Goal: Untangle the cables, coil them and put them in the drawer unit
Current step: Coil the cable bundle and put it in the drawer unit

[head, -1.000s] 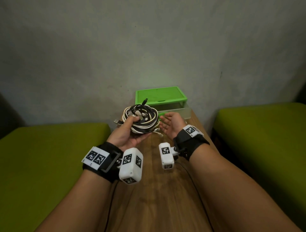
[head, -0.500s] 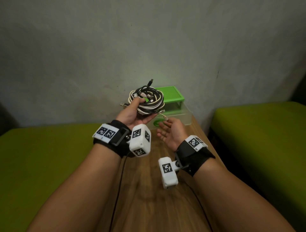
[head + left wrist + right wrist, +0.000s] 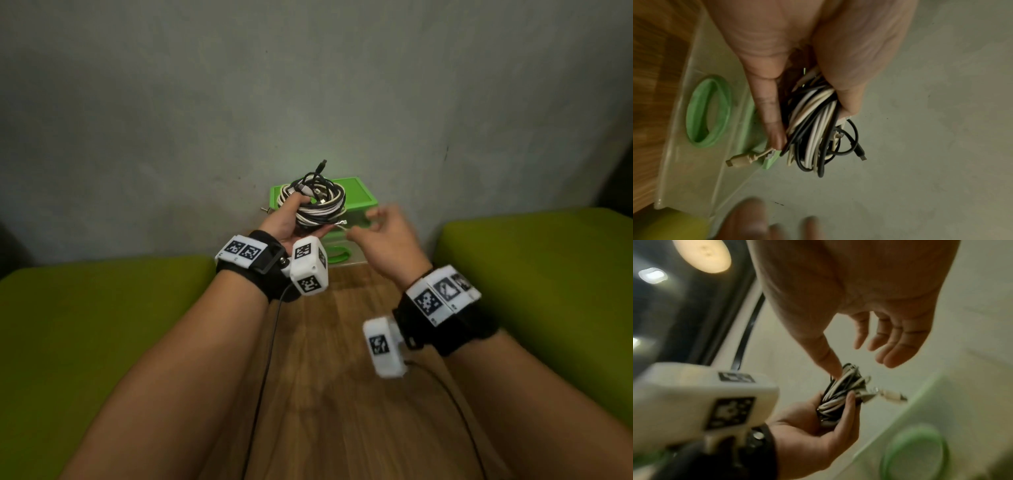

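Observation:
A coiled bundle of black and white cables (image 3: pixel 317 202) is held up in front of the green drawer unit (image 3: pixel 359 197). My left hand (image 3: pixel 291 219) grips the bundle (image 3: pixel 813 129), thumb on top and fingers underneath. A white plug end (image 3: pixel 740 161) and a black plug (image 3: pixel 861 155) stick out of it. My right hand (image 3: pixel 387 236) hovers just right of the bundle with relaxed fingers (image 3: pixel 885 344), holding nothing; its thumb (image 3: pixel 826 360) points at the cables (image 3: pixel 840 394). The unit's clear drawer front with a green ring handle (image 3: pixel 708 112) is below the bundle.
The drawer unit stands at the far end of a narrow wooden table (image 3: pixel 342 377), against a grey wall (image 3: pixel 308 85). Green cushioned seats lie at the left (image 3: pixel 85 325) and right (image 3: pixel 548 274) of the table. Thin black wires run from the wrist cameras along the table.
My left hand has carried the cable bundle up and forward, over the drawer unit. My right hand has turned palm down and moved toward the bundle and drawer front.

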The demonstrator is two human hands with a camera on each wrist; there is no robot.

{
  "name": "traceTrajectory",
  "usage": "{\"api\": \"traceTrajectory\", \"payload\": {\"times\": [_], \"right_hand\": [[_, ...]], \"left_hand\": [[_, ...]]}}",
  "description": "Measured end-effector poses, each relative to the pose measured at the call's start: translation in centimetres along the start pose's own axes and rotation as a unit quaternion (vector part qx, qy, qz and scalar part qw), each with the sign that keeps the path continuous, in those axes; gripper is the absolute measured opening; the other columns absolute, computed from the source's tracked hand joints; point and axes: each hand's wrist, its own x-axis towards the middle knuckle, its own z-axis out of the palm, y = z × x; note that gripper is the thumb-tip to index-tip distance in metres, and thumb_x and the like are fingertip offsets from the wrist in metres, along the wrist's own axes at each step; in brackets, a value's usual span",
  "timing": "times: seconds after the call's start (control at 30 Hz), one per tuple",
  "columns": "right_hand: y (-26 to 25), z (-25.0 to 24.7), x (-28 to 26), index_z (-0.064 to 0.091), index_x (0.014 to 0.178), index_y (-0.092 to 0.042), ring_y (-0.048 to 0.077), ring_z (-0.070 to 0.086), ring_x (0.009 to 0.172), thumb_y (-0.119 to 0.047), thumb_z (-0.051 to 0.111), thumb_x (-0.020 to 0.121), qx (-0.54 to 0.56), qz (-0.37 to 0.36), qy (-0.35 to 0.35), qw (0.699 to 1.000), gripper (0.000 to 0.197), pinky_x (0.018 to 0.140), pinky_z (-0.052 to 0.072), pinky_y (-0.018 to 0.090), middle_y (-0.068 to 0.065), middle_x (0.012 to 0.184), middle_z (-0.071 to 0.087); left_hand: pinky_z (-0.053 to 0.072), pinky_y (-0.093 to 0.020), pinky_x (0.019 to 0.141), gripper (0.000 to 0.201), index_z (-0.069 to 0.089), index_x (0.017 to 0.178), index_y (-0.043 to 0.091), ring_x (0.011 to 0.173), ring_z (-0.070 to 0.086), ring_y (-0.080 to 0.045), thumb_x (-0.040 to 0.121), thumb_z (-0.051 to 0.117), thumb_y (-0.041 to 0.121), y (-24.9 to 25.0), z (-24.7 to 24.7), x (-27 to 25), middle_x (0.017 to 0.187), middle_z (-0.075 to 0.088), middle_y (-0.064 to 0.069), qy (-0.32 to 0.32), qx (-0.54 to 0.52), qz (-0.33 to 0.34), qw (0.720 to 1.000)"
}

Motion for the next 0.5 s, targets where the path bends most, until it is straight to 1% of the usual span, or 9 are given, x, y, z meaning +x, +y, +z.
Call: {"api": "traceTrajectory", "payload": {"times": [0.03, 0.07, 0.1, 0.13, 0.17, 0.23, 0.3, 0.4, 0.5], "right_hand": [[-0.8, -0.4, 0.6, 0.053, 0.116, -0.024, 0.015, 0.056, 0.092, -0.025, 0.075, 0.079, -0.069, -0.075, 0.008, 0.995, 0.043, 0.080, 0.048, 0.030, 0.000, 0.112, 0.054], [-1.5, -0.5, 1.4, 0.051, 0.125, -0.027, 0.015, 0.053, 0.103, -0.022, 0.077, 0.077, -0.136, -0.156, 0.007, 0.978, 0.055, 0.088, 0.045, 0.027, 0.001, 0.124, 0.047], [-2.1, -0.4, 2.2, 0.050, 0.129, -0.027, 0.017, 0.050, 0.111, -0.021, 0.078, 0.076, -0.202, -0.231, -0.003, 0.952, 0.061, 0.094, 0.044, 0.028, 0.002, 0.131, 0.043], [-2.6, -0.2, 3.0, 0.052, 0.131, -0.027, 0.019, 0.047, 0.117, -0.023, 0.079, 0.076, -0.267, -0.290, -0.018, 0.919, 0.062, 0.097, 0.045, 0.031, 0.003, 0.135, 0.042], [-2.9, 0.1, 3.9, 0.053, 0.132, -0.025, 0.022, 0.045, 0.120, -0.026, 0.078, 0.076, -0.322, -0.325, -0.030, 0.889, 0.062, 0.100, 0.045, 0.036, 0.003, 0.136, 0.044], [-3.3, 0.5, 5.4, 0.052, 0.134, -0.023, 0.025, 0.043, 0.120, -0.031, 0.076, 0.079, -0.404, -0.343, -0.043, 0.847, 0.061, 0.099, 0.045, 0.040, 0.003, 0.136, 0.048], [-3.2, 0.8, 6.6, 0.051, 0.136, -0.023, 0.025, 0.044, 0.118, -0.036, 0.074, 0.081, -0.452, -0.346, -0.041, 0.821, 0.061, 0.096, 0.043, 0.039, 0.001, 0.134, 0.053], [-2.9, 1.4, 7.7, 0.051, 0.138, -0.022, 0.025, 0.046, 0.117, -0.035, 0.072, 0.083, -0.466, -0.353, -0.050, 0.810, 0.061, 0.091, 0.045, 0.038, 0.001, 0.131, 0.057], [-2.6, 1.9, 8.4, 0.056, 0.133, -0.019, 0.025, 0.049, 0.113, -0.033, 0.067, 0.088, -0.471, -0.362, -0.069, 0.801, 0.048, 0.083, 0.047, 0.037, 0.002, 0.125, 0.061]], "left_hand": [[0.063, -0.036, 0.057, 0.023, 0.063, 0.108, 0.000, 0.070, 0.075, -0.027, 0.100, 0.050, 0.017, 0.2, 0.4, 0.2, 0.087, 0.074, -0.019, -0.002, 0.005, 0.005, 1.000], [0.062, -0.035, 0.056, 0.023, 0.062, 0.111, 0.002, 0.072, 0.074, -0.027, 0.100, 0.048, 0.017, 0.2, 0.8, 0.3, 0.091, 0.073, -0.019, -0.008, 0.013, 0.008, 1.000], [0.062, -0.034, 0.055, 0.023, 0.062, 0.112, 0.004, 0.073, 0.073, -0.026, 0.101, 0.047, 0.017, 0.3, 1.2, 0.5, 0.093, 0.071, -0.018, -0.018, 0.022, 0.007, 1.000], [0.061, -0.032, 0.054, 0.023, 0.062, 0.109, 0.005, 0.072, 0.073, -0.025, 0.102, 0.044, 0.017, 0.4, 1.5, 0.5, 0.092, 0.071, -0.017, -0.035, 0.027, 0.004, 0.999], [0.060, -0.032, 0.053, 0.024, 0.062, 0.106, 0.006, 0.070, 0.074, -0.025, 0.104, 0.041, 0.017, 0.4, 1.8, 0.6, 0.087, 0.072, -0.017, -0.054, 0.024, 0.002, 0.998], [0.059, -0.031, 0.054, 0.025, 0.063, 0.102, 0.008, 0.069, 0.075, -0.024, 0.106, 0.043, 0.023, 0.2, 2.3, 1.0, 0.082, 0.073, -0.016, -0.064, 0.017, -0.003, 0.998], [0.061, -0.032, 0.055, 0.025, 0.066, 0.099, 0.010, 0.069, 0.074, -0.025, 0.103, 0.051, 0.030, 0.0, 2.6, 1.4, 0.082, 0.074, -0.014, -0.039, 0.026, -0.010, 0.999], [0.062, -0.035, 0.058, 0.025, 0.069, 0.098, 0.008, 0.069, 0.074, -0.027, 0.098, 0.059, 0.031, -0.3, 2.3, 2.0, 0.084, 0.074, -0.016, 0.000, 0.030, -0.007, 1.000], [0.059, -0.033, 0.053, 0.023, 0.068, 0.100, 0.006, 0.066, 0.073, -0.027, 0.096, 0.063, 0.028, -0.3, 1.9, 2.7, 0.086, 0.071, -0.016, 0.050, 0.034, -0.001, 0.998]]}}
